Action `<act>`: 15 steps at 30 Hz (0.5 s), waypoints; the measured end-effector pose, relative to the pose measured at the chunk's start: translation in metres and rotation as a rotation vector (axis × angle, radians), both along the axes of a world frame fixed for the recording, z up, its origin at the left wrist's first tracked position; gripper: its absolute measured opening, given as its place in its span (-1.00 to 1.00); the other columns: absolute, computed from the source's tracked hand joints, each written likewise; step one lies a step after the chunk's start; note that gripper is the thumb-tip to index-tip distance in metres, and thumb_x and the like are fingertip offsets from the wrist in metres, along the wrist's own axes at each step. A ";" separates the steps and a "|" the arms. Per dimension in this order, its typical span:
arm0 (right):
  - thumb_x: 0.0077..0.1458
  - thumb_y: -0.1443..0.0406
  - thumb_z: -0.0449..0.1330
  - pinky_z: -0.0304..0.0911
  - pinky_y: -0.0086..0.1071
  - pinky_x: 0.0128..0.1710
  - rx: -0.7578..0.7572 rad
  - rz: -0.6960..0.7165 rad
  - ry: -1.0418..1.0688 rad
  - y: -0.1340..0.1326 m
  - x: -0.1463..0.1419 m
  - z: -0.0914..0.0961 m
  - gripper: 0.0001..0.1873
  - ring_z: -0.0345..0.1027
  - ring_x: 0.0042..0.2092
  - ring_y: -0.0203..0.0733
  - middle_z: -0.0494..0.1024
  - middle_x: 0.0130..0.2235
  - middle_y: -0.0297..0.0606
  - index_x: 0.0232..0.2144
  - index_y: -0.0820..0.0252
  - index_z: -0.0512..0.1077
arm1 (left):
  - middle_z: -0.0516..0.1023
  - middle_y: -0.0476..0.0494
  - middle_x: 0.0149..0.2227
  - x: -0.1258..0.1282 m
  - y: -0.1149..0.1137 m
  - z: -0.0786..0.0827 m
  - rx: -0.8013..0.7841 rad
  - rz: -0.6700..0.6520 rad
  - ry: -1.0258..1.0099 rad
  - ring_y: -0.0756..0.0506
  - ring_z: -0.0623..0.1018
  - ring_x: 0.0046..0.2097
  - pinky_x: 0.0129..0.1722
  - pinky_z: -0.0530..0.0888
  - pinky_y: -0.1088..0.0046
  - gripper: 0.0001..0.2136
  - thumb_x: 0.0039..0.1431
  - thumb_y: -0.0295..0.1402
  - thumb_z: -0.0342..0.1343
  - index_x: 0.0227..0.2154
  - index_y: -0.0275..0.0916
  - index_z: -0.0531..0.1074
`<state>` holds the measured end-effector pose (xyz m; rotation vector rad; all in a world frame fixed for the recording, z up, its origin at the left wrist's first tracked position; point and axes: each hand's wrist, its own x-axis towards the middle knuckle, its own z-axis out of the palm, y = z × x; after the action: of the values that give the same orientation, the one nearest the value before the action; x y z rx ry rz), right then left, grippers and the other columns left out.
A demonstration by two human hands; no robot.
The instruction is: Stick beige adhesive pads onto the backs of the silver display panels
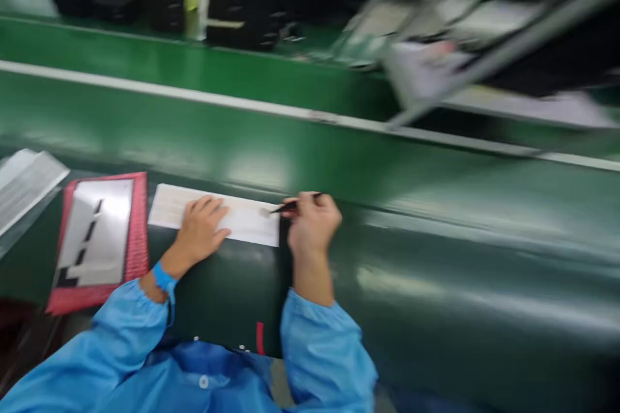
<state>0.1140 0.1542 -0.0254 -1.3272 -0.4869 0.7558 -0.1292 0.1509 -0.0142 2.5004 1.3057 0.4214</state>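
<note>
A white sheet (252,219), long and narrow with faint pale rows, lies on the dark green work surface in front of me. My left hand (201,226) rests on its middle with the fingers stretched out, and a blue wrist strap circles that wrist. At the sheet's right end my right hand (314,222) is closed around black tweezers (285,207). Their thin tip points left, over or on the sheet; which of the two is too blurred to tell.
Left of the sheet lies a pink bubble-wrap pouch (138,232) under a silvery panel (104,232) with black marks. Clear bags or papers (29,187) sit at the far left. A white edge strip (232,101) crosses the green bench; blurred black racks (242,0) and a metal frame (484,64) stand behind.
</note>
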 end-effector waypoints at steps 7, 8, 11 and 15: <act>-0.16 -0.17 0.37 0.26 -0.47 -0.56 0.020 0.001 0.094 0.030 0.032 -0.003 -0.26 0.43 -0.43 -0.15 0.50 -0.36 -0.16 -0.19 0.21 0.20 | 0.61 -0.34 0.19 0.006 0.010 -0.003 0.208 0.048 -0.106 -0.35 0.53 0.27 0.31 0.36 -0.12 -0.70 0.45 -0.30 0.02 0.01 -0.25 0.61; -0.11 -0.13 0.36 0.25 -0.48 -0.56 0.020 0.000 0.111 0.031 0.033 -0.003 -0.31 0.43 -0.43 -0.17 0.50 -0.36 -0.17 -0.19 0.21 0.20 | 0.64 -0.30 0.16 0.008 0.005 -0.003 0.219 0.039 -0.103 -0.32 0.56 0.23 0.30 0.39 -0.07 -0.70 0.46 -0.29 0.00 -0.01 -0.23 0.61; 0.08 0.01 0.32 0.23 -0.52 -0.55 0.006 -0.013 0.155 0.031 0.032 0.006 -0.49 0.42 -0.44 -0.22 0.50 -0.37 -0.24 -0.19 0.21 0.19 | 0.66 -0.28 0.13 0.014 -0.008 -0.005 0.222 -0.053 -0.096 -0.32 0.59 0.21 0.26 0.46 -0.02 -0.70 0.44 -0.25 0.02 0.00 -0.22 0.61; 0.21 0.24 0.23 0.24 -0.49 -0.57 -0.011 0.007 0.184 0.036 0.025 0.026 -0.76 0.40 -0.46 -0.22 0.49 -0.39 -0.27 -0.22 0.22 0.23 | 0.64 -0.40 0.14 0.014 0.000 -0.015 0.291 -0.135 -0.107 -0.42 0.58 0.21 0.24 0.50 -0.09 -0.64 0.42 -0.18 -0.02 0.00 -0.25 0.58</act>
<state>0.1386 0.1906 0.0003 -1.2524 -0.3408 0.8783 -0.1154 0.1506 -0.0296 2.7356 1.0946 0.7503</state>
